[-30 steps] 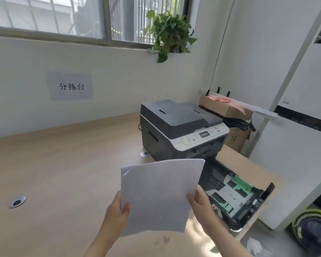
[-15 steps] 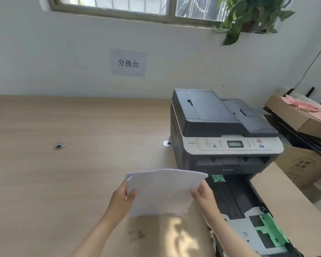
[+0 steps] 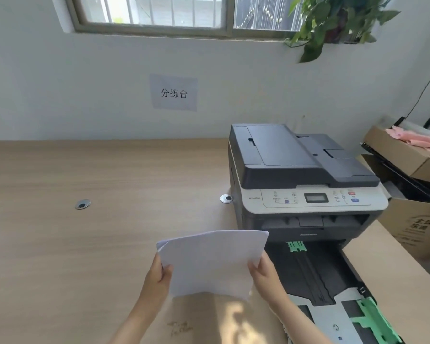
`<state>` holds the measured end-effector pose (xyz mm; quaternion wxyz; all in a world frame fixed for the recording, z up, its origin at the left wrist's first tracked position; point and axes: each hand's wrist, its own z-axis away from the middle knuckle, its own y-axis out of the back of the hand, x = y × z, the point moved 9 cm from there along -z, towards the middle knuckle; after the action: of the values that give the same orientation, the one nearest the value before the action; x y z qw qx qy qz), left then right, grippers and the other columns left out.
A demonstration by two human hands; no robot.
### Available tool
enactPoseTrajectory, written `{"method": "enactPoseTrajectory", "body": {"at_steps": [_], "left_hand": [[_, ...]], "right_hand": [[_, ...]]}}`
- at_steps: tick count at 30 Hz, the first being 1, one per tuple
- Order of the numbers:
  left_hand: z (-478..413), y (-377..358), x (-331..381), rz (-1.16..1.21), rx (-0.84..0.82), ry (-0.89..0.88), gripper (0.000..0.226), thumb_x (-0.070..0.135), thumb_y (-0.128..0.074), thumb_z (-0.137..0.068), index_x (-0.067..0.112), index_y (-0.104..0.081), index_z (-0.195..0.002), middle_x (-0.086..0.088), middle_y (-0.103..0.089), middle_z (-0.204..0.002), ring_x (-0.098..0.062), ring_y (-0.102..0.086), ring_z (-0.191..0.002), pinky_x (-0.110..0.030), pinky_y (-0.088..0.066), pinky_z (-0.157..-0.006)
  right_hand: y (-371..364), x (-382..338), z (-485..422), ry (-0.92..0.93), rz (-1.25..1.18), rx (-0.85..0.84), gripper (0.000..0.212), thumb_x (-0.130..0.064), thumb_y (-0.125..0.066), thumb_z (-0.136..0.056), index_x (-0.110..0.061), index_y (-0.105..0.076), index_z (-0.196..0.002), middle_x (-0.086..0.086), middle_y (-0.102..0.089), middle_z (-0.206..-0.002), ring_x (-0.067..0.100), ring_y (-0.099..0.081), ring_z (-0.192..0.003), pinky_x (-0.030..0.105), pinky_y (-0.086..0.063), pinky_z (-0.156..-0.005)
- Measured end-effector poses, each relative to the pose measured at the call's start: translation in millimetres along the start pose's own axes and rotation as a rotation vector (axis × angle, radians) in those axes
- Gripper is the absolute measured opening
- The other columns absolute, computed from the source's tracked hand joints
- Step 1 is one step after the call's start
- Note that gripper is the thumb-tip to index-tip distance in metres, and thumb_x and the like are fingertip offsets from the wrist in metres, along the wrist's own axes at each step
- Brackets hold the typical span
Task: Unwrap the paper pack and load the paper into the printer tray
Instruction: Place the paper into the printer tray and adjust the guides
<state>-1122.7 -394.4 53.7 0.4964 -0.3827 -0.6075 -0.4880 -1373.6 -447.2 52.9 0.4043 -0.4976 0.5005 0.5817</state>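
A thin stack of white paper [image 3: 212, 263] hangs above the wooden table, tilted with its far edge raised. My left hand [image 3: 159, 274] grips its left edge and my right hand [image 3: 265, 273] grips its right edge. Just right of the paper stands the grey and white printer [image 3: 301, 180]. Its paper tray [image 3: 315, 281] is pulled out toward me, with nothing lying in it and green guides [image 3: 372, 321] showing. No wrapper is in view.
The wooden table [image 3: 85, 244] has two round cable grommets [image 3: 83, 204] [image 3: 226, 198]. Cardboard boxes [image 3: 417, 227] stand right of the printer, one holding pink cloth. A paper sign [image 3: 173, 92] hangs on the wall under a window; a plant [image 3: 333, 21] hangs top right.
The view has swung left and down, so the printer now faces me. The paper stack, still gripped by both hands, has tipped from upright to flatter beside the tray.
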Motion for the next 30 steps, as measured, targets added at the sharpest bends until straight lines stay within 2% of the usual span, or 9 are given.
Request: {"method": "enactPoseTrajectory", "body": {"at_steps": [4, 7, 9, 11, 13, 16, 19, 24, 30], "left_hand": [[-2, 3, -13, -0.073, 0.007, 0.04, 0.043, -0.007, -0.034, -0.093, 0.027, -0.048, -0.114, 0.014, -0.062, -0.099, -0.003, -0.057, -0.094, 0.004, -0.041, -0.07], [-8, 8, 2, -0.11, -0.022, 0.014, 0.042, -0.007, -0.038, -0.092, 0.026, -0.054, -0.112, 0.011, -0.066, -0.098, 0.006, -0.061, -0.091, 0.004, -0.041, -0.07], [-16, 18, 27, -0.125, -0.01, -0.071, 0.03, 0.0, -0.046, -0.093, 0.02, -0.057, -0.113, 0.01, -0.069, -0.094, 0.013, -0.061, -0.083, -0.003, -0.043, -0.073], [-24, 31, 58, -0.092, 0.038, -0.173, 0.017, 0.015, -0.052, -0.091, 0.022, -0.061, -0.104, 0.009, -0.071, -0.084, 0.002, -0.062, -0.078, -0.018, -0.046, -0.074], [-33, 41, 90, -0.062, 0.079, -0.239, 0.015, 0.014, -0.052, -0.092, 0.024, -0.063, -0.097, 0.006, -0.069, -0.083, -0.01, -0.061, -0.077, -0.027, -0.049, -0.072], [-50, 47, 126, -0.022, 0.096, -0.284, 0.034, 0.002, -0.045, -0.094, 0.029, -0.066, -0.086, 0.014, -0.069, -0.069, 0.0, -0.061, -0.06, -0.016, -0.054, -0.055], [-67, 49, 144, -0.009, 0.108, -0.28, 0.037, 0.001, -0.046, -0.093, 0.029, -0.068, -0.081, 0.01, -0.065, -0.063, 0.0, -0.059, -0.051, -0.013, -0.053, -0.048], [-105, 42, 139, 0.078, 0.052, -0.135, 0.028, 0.006, -0.044, -0.095, 0.02, -0.067, -0.089, -0.005, -0.066, -0.073, -0.003, -0.063, -0.052, -0.015, -0.054, -0.046], [-130, -18, 79, 0.158, -0.173, 0.213, 0.022, 0.009, -0.041, -0.097, 0.012, -0.063, -0.097, -0.008, -0.068, -0.079, -0.012, -0.068, -0.055, -0.017, -0.054, -0.046]], "right_hand": [[-8, 11, 1, -0.064, 0.057, -0.014, 0.039, 0.009, -0.038, -0.092, -0.026, -0.054, -0.098, -0.007, -0.062, -0.097, 0.015, -0.057, -0.097, 0.007, -0.048, -0.071], [-1, 5, -4, -0.057, 0.088, 0.035, 0.04, 0.011, -0.039, -0.091, -0.025, -0.056, -0.097, -0.005, -0.064, -0.097, 0.016, -0.058, -0.097, 0.013, -0.047, -0.076], [5, -2, -10, -0.043, 0.108, 0.054, 0.039, 0.009, -0.039, -0.091, -0.024, -0.057, -0.099, 0.0, -0.065, -0.1, 0.018, -0.059, -0.098, 0.024, -0.047, -0.08], [11, -12, -18, -0.02, 0.141, 0.07, 0.039, 0.009, -0.039, -0.091, -0.021, -0.06, -0.103, 0.001, -0.066, -0.099, 0.017, -0.06, -0.097, 0.024, -0.047, -0.079], [17, -21, -25, -0.002, 0.176, 0.082, 0.036, 0.008, -0.04, -0.091, -0.016, -0.061, -0.108, 0.0, -0.066, -0.1, 0.012, -0.061, -0.096, 0.02, -0.047, -0.077], [24, -34, -33, -0.001, 0.185, 0.09, 0.035, 0.006, -0.041, -0.091, -0.02, -0.061, -0.101, -0.005, -0.065, -0.095, 0.002, -0.059, -0.09, 0.009, -0.047, -0.069], [33, -51, -36, -0.011, 0.151, 0.097, 0.035, 0.004, -0.042, -0.091, -0.026, -0.061, -0.093, -0.004, -0.067, -0.094, 0.01, -0.062, -0.089, 0.019, -0.05, -0.07], [44, -68, -28, -0.019, 0.044, 0.042, 0.035, -0.001, -0.048, -0.091, -0.031, -0.065, -0.098, -0.009, -0.072, -0.096, 0.003, -0.069, -0.083, 0.015, -0.054, -0.063], [71, -35, -1, -0.15, -0.012, 0.112, 0.031, -0.006, -0.05, -0.091, -0.03, -0.064, -0.106, -0.005, -0.072, -0.108, 0.012, -0.068, -0.1, 0.03, -0.055, -0.088]]}}
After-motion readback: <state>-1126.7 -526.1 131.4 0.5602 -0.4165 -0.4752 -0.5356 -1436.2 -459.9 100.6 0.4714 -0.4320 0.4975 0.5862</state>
